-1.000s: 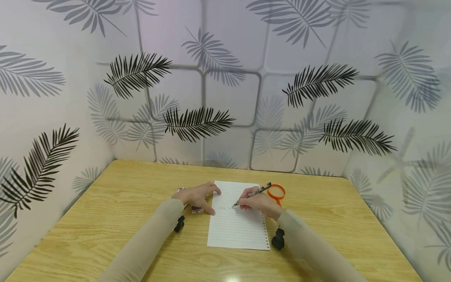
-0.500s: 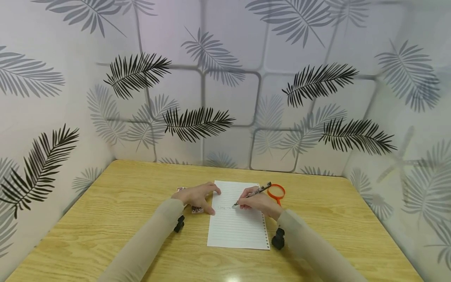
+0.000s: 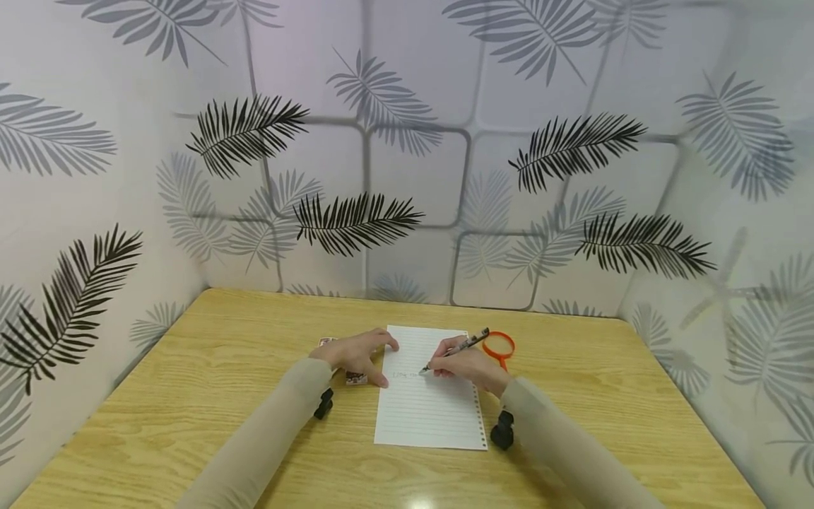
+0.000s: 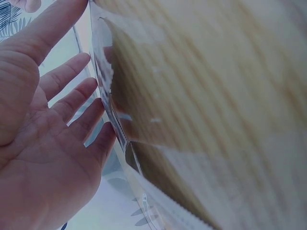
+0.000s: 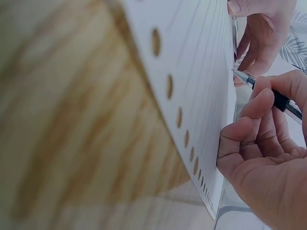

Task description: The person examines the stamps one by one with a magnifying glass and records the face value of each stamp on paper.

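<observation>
A lined sheet of paper (image 3: pixel 429 417) with punched holes down its right edge lies on the table. My right hand (image 3: pixel 463 362) pinches a pen (image 3: pixel 470 341) between thumb and fingers, its tip right at the paper beside a short line of faint handwriting (image 3: pixel 404 375). In the right wrist view the pen's tip (image 5: pixel 243 76) and dark grip show clearly, and the little-finger side of the hand rests along the sheet. My left hand (image 3: pixel 357 355) lies spread at the paper's left edge, thumb and fingertips on it. The left wrist view shows its fingers (image 4: pixel 72 103) extended.
Partly hidden under my left hand are small printed cards or packets (image 3: pixel 356 379). An orange-red magnifying glass (image 3: pixel 499 344) lies just right of the paper, its handle running behind my right hand. The wooden table (image 3: pixel 222 396) meets a leaf-patterned wall (image 3: pixel 407 177) at the back.
My right hand and the pen make only tiny movements at the end of the handwriting. The left hand and the sheet keep their places.
</observation>
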### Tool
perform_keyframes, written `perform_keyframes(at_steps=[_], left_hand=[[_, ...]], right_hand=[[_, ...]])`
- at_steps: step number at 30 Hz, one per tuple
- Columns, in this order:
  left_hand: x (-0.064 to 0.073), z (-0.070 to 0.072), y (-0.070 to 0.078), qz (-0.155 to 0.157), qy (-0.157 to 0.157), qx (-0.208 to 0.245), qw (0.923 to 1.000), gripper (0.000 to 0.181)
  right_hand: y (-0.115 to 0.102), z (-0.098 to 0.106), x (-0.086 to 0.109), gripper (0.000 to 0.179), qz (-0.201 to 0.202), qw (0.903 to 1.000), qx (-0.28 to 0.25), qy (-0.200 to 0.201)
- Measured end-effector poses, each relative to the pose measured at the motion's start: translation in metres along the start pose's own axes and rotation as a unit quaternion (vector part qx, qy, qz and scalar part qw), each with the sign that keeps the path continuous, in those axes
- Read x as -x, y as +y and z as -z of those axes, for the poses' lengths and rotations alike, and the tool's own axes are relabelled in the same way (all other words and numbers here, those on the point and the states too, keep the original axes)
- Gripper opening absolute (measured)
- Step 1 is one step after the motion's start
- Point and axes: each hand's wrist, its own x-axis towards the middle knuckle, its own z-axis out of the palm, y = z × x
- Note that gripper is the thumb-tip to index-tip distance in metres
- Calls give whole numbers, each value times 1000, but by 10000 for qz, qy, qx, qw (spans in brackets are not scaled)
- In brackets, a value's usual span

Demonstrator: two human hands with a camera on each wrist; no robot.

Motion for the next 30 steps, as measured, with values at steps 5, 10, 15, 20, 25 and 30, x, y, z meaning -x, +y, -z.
perform_keyframes(at_steps=[5,10,15,20,25,30], left_hand=[[0,0,-1,19,-19,-15,10000,71],[-1,0,0,-4,-15,-61,10000,70],[0,1,1,8,-9,-82,10000,70],[-1,0,1,-4,0,-92,10000,70],[0,1,0,8,-1,-117,9999,69],[0,1,0,-3,0,-107,9999,69]], right_hand=[[1,1,0,13,2,10000,-19,-31],[0,1,0,12,-9,10000,-12,1],[-1,1,1,11,-1,10000,-22,3],[-1,1,1,11,13,10000,-1,-3],[-3,1,2,12,62,9999,85,-3],[-4,1,3,12,97,9998,118,-92]])
